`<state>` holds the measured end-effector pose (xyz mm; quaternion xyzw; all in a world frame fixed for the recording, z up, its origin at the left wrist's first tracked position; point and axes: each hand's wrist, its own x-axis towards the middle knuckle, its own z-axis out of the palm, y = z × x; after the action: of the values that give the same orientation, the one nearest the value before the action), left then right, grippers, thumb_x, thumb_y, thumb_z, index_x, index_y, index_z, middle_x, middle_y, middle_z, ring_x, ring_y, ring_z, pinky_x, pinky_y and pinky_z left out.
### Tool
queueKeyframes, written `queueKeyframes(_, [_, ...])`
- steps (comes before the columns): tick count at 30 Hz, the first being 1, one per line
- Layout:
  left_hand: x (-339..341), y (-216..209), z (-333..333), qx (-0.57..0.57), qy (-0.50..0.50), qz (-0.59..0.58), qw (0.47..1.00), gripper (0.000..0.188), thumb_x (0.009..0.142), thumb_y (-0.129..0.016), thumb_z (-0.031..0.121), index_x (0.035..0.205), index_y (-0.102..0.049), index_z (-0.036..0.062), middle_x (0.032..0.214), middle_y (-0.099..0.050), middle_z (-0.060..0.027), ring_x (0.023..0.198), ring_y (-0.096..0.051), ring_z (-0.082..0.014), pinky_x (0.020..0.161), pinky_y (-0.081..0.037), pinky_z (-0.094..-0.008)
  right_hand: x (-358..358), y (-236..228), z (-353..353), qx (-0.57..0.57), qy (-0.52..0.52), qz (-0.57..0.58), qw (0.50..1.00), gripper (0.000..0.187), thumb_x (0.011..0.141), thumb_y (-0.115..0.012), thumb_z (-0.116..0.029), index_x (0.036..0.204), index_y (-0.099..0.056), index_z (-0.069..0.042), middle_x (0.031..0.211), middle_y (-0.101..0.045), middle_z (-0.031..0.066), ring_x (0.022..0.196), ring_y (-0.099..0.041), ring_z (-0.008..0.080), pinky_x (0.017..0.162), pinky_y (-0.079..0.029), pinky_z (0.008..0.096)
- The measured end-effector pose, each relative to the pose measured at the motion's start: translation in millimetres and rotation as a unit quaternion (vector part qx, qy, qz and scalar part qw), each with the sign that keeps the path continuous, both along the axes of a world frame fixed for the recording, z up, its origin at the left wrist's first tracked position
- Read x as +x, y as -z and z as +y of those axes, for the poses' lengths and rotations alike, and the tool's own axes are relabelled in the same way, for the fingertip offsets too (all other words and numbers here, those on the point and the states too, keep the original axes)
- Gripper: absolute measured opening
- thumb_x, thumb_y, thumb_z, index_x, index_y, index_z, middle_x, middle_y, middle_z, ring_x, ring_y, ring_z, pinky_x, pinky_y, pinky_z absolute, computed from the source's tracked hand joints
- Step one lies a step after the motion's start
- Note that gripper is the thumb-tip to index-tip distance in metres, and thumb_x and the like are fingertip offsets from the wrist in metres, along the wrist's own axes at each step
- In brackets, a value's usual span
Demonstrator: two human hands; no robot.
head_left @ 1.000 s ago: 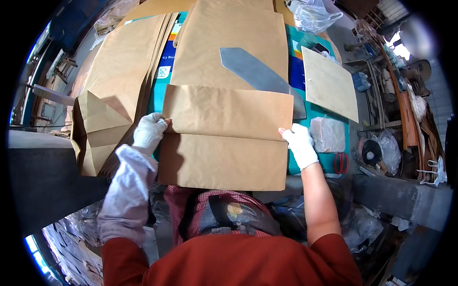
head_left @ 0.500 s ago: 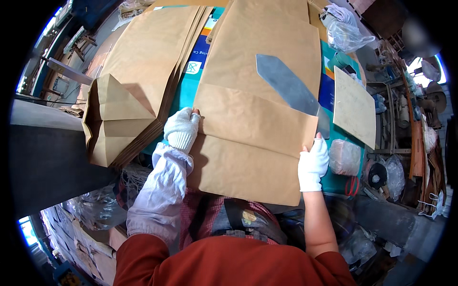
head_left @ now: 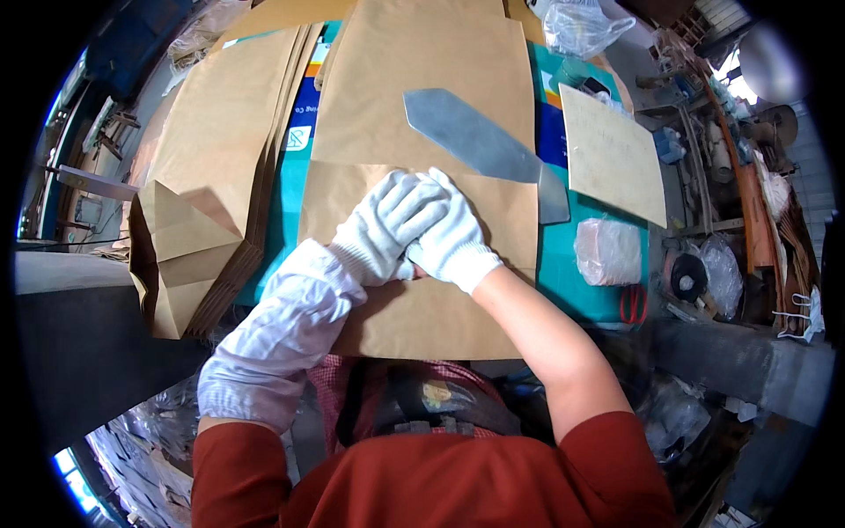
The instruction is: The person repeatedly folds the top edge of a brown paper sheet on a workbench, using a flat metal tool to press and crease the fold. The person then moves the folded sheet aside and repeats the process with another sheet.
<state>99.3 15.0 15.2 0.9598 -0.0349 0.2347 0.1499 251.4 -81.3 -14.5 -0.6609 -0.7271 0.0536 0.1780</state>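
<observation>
A brown paper bag (head_left: 506, 220) with a folded end lies in front of me. Both my hands, in white gloves, meet on its folded band. My left hand (head_left: 383, 220) is closed, its fingers bent against my right hand (head_left: 453, 238), which is closed too. Any paper between the fingers is hidden under the gloves. Bare fingertips show below the hands, close to the paper. Just beyond them a grey, pointed flat plate (head_left: 480, 136) lies slantwise on the bag, its right end partly past the bag's edge.
A stack of brown paper bags (head_left: 216, 114) lies at left, its near end opened out. To the right are a cream board (head_left: 612, 150), a plastic-wrapped block (head_left: 609, 252) and red handles (head_left: 634, 304) on a teal printed covering (head_left: 563, 286). A clear plastic bag (head_left: 585, 26) sits at the far right.
My hands have left the bag's two side edges and come together at the middle of the folded band. The whole view has shifted a little, with the table things appearing further left.
</observation>
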Motion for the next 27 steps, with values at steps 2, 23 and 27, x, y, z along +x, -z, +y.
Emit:
queueKeyframes(2, [-3.2,12.4,2.6,-0.030,0.000,-0.003,1.000,0.087,0.074,-0.075,0.058,0.138,-0.058,0.0024,0.139,-0.056,-0.0200,0.129,-0.053,-0.0448,0.110,-0.040,-0.0586,0.6,28.2,-4.7,0.094,-0.021,-0.073,0.993,0.061,0.079,-0.076,-0.044,0.125,-0.066,-0.006,0.136,-0.058,0.0173,0.131,-0.050,0.0409,0.123,-0.031,0.0506])
queueKeyframes(23, [-27.4,-82.8,19.1,-0.013,-0.222,0.143,0.965,0.051,0.088,-0.072,0.040,0.122,-0.066,0.0020,0.125,-0.069,-0.0152,0.120,-0.063,-0.0359,0.102,-0.052,-0.0450,46.3,-11.6,-155.2,0.157,0.132,0.013,0.979,0.044,0.088,-0.068,-0.035,0.113,-0.070,0.000,0.145,-0.056,0.0180,0.141,-0.045,0.0425,0.122,-0.029,0.0646])
queueKeyframes(27, [-48.8,-94.2,-12.5,0.038,-0.215,0.096,0.971,0.063,0.075,-0.082,0.026,0.130,-0.063,0.0018,0.133,-0.066,-0.0168,0.131,-0.058,-0.0386,0.106,-0.050,-0.0477,9.0,-50.2,-136.2,0.166,0.060,0.005,0.984,0.059,0.078,-0.076,-0.031,0.128,-0.066,-0.003,0.152,-0.051,0.0161,0.143,-0.043,0.0442,0.122,-0.030,0.0634])
